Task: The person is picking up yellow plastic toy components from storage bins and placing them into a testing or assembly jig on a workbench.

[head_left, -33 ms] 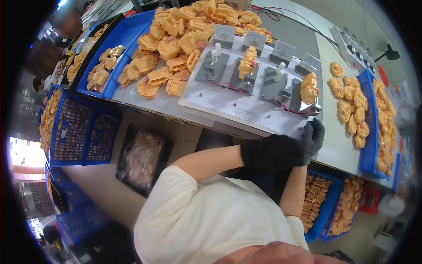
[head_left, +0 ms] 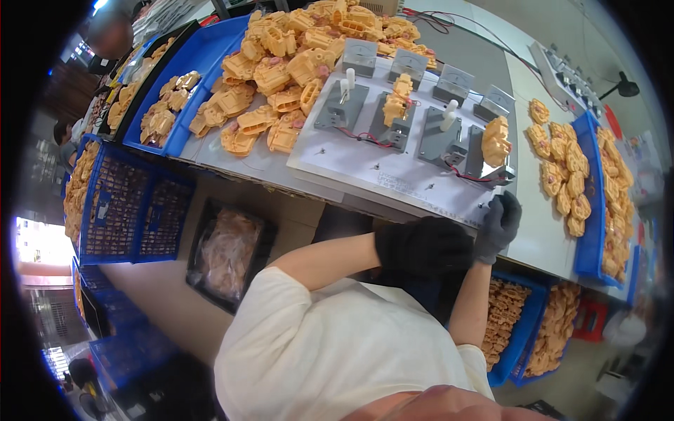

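Note:
My left hand (head_left: 428,245), in a black glove, is in front of my body just below the table edge. Its fingers blend into the dark glove, so I cannot tell whether they are closed. My right hand (head_left: 498,226), in a grey glove, is raised at the near right corner of the white test board (head_left: 337,165). Its fingers are loosely bent and apart, and no object shows in them. Closest to it on the board, a yellow plastic housing (head_left: 496,142) stands on the rightmost grey fixture. Another yellow housing (head_left: 397,100) sits on the second fixture from the left.
Small meters (head_left: 453,83) line the board's back edge. A large heap of yellow housings (head_left: 281,70) lies to the left, beside a blue tray (head_left: 210,52). More housings (head_left: 562,161) lie right, next to a blue bin (head_left: 590,203). Filled crates (head_left: 116,203) stand below.
My left hand has drawn back to the left, away from my right wrist, where the two gloves were touching. My right hand has barely moved.

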